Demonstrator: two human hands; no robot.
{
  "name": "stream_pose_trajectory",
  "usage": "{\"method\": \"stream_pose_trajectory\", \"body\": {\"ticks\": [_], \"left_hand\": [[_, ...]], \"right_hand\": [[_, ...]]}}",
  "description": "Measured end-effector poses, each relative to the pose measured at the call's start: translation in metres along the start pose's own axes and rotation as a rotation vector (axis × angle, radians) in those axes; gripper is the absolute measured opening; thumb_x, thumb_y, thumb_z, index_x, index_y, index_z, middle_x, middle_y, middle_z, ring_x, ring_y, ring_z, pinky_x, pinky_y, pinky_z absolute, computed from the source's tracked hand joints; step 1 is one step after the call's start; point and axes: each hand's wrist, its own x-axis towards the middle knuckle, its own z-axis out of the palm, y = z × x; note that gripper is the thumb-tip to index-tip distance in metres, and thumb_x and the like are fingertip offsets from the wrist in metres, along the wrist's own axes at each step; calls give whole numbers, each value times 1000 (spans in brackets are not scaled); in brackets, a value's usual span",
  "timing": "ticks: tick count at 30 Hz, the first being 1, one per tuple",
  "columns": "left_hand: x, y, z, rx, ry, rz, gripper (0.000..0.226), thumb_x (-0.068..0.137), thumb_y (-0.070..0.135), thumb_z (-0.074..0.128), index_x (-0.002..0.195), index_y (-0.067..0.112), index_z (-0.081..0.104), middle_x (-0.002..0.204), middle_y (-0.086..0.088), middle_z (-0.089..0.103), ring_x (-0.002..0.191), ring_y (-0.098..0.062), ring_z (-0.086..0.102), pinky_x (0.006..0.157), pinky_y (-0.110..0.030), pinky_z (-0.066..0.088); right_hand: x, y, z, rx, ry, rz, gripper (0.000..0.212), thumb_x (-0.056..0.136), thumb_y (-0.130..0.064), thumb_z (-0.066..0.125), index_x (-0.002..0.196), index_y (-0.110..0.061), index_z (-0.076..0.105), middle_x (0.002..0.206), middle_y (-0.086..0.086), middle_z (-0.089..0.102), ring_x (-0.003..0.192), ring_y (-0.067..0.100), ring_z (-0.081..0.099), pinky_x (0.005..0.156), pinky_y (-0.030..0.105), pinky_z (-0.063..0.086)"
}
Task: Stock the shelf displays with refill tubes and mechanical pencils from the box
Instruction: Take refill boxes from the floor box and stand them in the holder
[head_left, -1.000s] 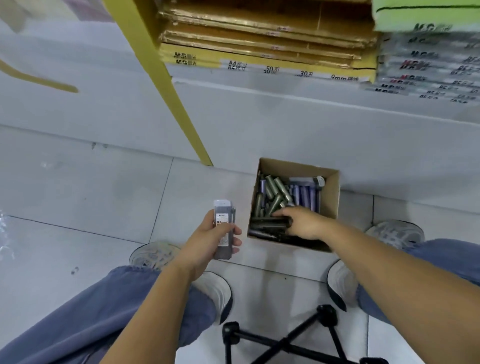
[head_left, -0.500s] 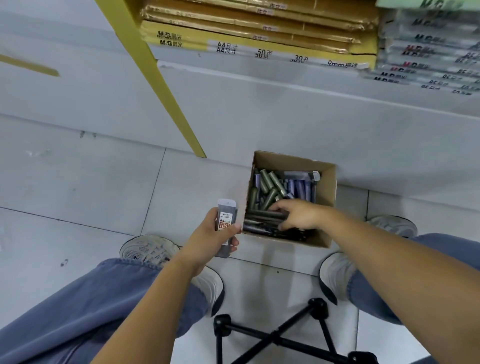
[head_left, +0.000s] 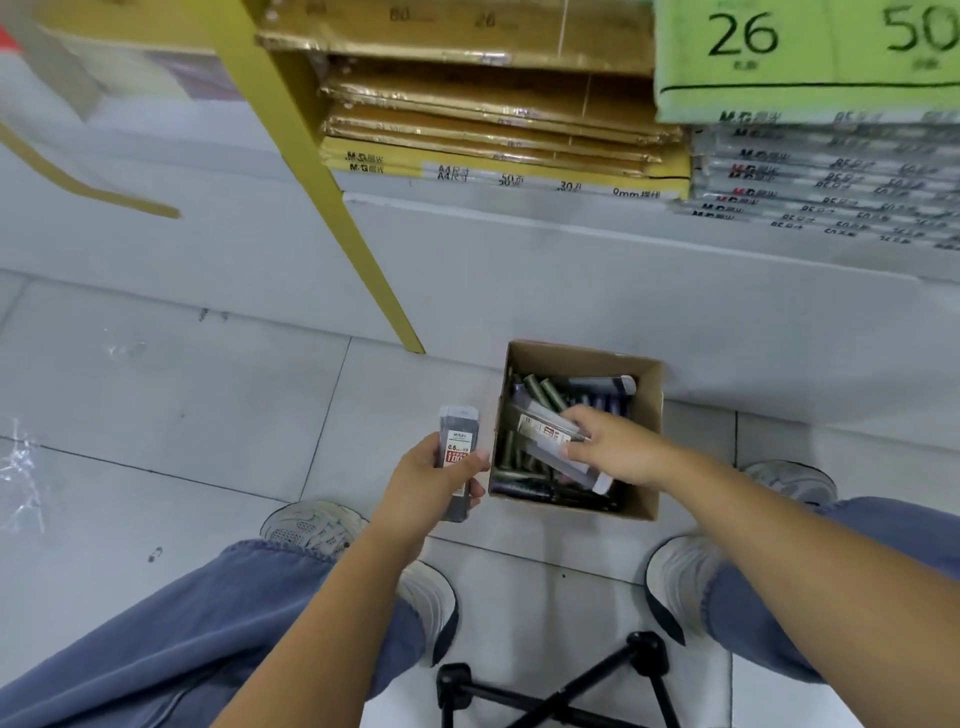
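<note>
— Two hands are out past the black stool legs (head_left: 561, 696); which step is this?

— Gathering stock from the box, I'd say. The left hand (head_left: 431, 480) grips a flat refill tube (head_left: 458, 452) upright, with the thumb across its label and the fingers curled round the back. It sits just left of the box.

— And the right hand?

— The right hand (head_left: 621, 452) is over the cardboard box (head_left: 647, 410). Its thumb and fingers pinch a clear case (head_left: 548, 434) that lies slanted above the loose stock. Whether the case is free of the heap or touching it, I cannot tell.

— What else is in there?

— Plenty: dark and olive tubes and pencils (head_left: 540, 391) in a loose pile, and another case (head_left: 605, 385) against the far wall.

— So the next move?

— By my reckoning, lift the clear case out without dragging its neighbours along, then carry both items up to a display. Beyond the box I see only the shelf base (head_left: 571, 270), yellow paper packs (head_left: 493, 169) and a green pack (head_left: 805, 98). The display for these isn't in view, so it has to be found first.
</note>
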Motion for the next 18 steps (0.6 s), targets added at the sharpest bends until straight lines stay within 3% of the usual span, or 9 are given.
{"method": "stream_pose_trajectory", "body": {"ticks": [2,4,8,10,15,18], "left_hand": [[-6,12,3,-30,-22,37,24,91,30,71,107,13,64,78,-15,69,62,-16,62,60,-30,54],[-12,28,6,-56,-43,84,22,92,29,70,110,17,63,74,-6,68,67,-15,64,66,-32,56],[-30,73,4,-98,-49,219,19,92,29,71,110,25,66,86,5,74,79,-9,72,69,-27,59],[-44,101,0,-70,-127,271,21,91,28,71,112,26,67,100,5,76,90,-9,73,68,-29,61],[-88,162,-2,105,-403,308,35,89,25,74,122,23,62,118,-4,73,108,-28,70,88,-55,58],[-117,191,-6,154,-500,343,39,88,27,75,124,27,61,114,-4,74,101,-28,73,80,-48,61]], "right_hand": [[-17,-8,-9,259,5,-19,28,96,-22,56,119,-27,43,115,0,59,87,21,72,72,42,59],[-37,-17,-21,357,6,-83,27,95,-17,58,117,-22,43,114,4,59,83,25,73,61,39,59],[-82,-48,-50,209,25,-218,20,93,-14,61,111,-15,52,87,10,71,70,27,71,55,35,56],[-106,-69,-66,143,22,-249,16,93,-17,62,109,-15,58,84,14,72,68,25,69,57,33,55],[-167,-131,-96,-9,84,-400,12,88,-18,69,100,-21,67,72,10,71,59,19,64,58,29,51],[-200,-170,-110,-30,192,-513,28,82,-18,75,105,-25,61,82,7,72,60,21,66,56,31,52]]}}
